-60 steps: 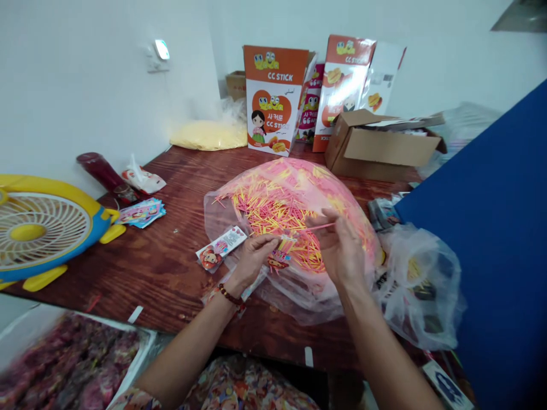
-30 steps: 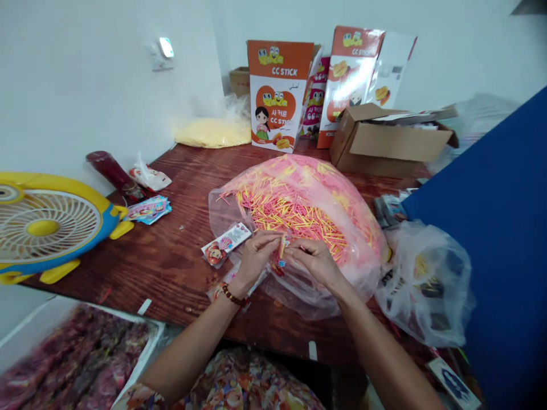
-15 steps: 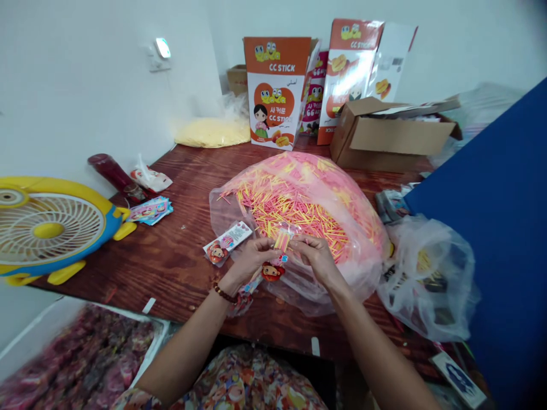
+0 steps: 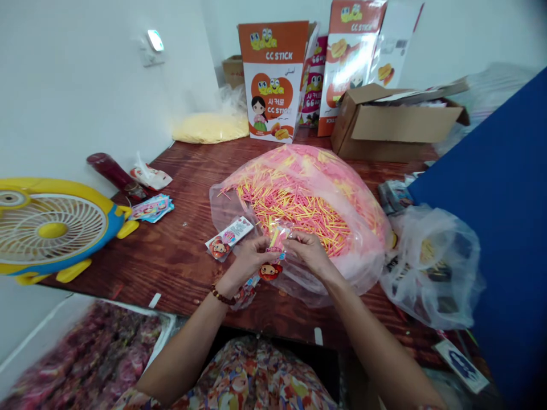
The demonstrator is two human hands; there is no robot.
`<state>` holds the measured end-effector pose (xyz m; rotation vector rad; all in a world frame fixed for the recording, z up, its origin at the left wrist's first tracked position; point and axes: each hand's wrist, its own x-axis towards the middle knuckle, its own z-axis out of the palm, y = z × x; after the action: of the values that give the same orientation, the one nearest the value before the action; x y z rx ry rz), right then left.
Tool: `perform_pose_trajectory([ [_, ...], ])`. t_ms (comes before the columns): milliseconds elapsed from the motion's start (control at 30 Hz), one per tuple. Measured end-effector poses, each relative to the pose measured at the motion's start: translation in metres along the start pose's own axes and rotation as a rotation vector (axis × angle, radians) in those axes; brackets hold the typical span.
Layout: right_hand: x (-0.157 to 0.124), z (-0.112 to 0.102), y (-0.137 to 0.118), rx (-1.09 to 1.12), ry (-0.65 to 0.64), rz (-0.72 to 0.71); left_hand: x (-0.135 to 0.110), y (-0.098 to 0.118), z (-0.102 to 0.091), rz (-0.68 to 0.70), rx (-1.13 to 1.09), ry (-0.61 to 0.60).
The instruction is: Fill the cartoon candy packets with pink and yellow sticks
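My left hand (image 4: 250, 257) pinches a small clear packet (image 4: 270, 271) printed with a red-haired cartoon figure. Pink and yellow sticks (image 4: 277, 239) stand inside its see-through upper part. The fingers of my right hand (image 4: 311, 251) are closed at the packet's right edge; its fingertips are partly hidden. Just beyond both hands lies a large open plastic bag (image 4: 363, 210) full of loose pink and yellow sticks (image 4: 294, 199). A stack of flat printed packets (image 4: 229, 238) is left of my left hand, and more packets (image 4: 247, 293) lie under my left wrist.
A yellow and blue fan (image 4: 55, 228) stands left, near a dark red bottle (image 4: 113, 173) and printed sachets (image 4: 151, 208). Cartons (image 4: 273, 80) and an open brown box (image 4: 397, 125) line the back. At right are a plastic bag (image 4: 431, 273) and a blue panel (image 4: 508, 228).
The sticks between my hands now sit lower, inside the packet, with its clear top showing above them. Both hands have shifted slightly left, and the head view has tilted a little.
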<state>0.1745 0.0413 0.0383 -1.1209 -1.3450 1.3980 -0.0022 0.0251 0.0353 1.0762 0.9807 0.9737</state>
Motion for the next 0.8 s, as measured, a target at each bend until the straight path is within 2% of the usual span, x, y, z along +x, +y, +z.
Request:
perform_pose_trajectory([
  [133,0.007,0.011,-0.001,-0.029,-0.039,-0.003,-0.009,0.008,-0.017,-0.018,0.046,0.069],
  [300,0.02,0.036,0.002,-0.096,-0.129,0.01,-0.019,0.019,-0.057,-0.055,0.107,0.133],
  [367,0.018,0.048,0.013,-0.142,-0.125,0.05,-0.025,0.013,-0.073,-0.029,0.204,0.171],
  [467,0.008,0.062,0.038,-0.255,-0.109,0.135,-0.037,-0.009,-0.092,-0.002,0.558,0.183],
  [533,0.001,0.066,0.054,-0.337,-0.105,0.176,-0.044,-0.025,-0.097,0.03,0.767,0.209],
  [667,-0.011,0.064,0.062,-0.47,-0.11,0.165,-0.05,-0.042,-0.098,0.105,0.956,0.24],
  [800,-0.017,0.037,0.046,-0.547,-0.123,0.041,-0.045,-0.044,-0.101,0.095,0.98,0.224],
])
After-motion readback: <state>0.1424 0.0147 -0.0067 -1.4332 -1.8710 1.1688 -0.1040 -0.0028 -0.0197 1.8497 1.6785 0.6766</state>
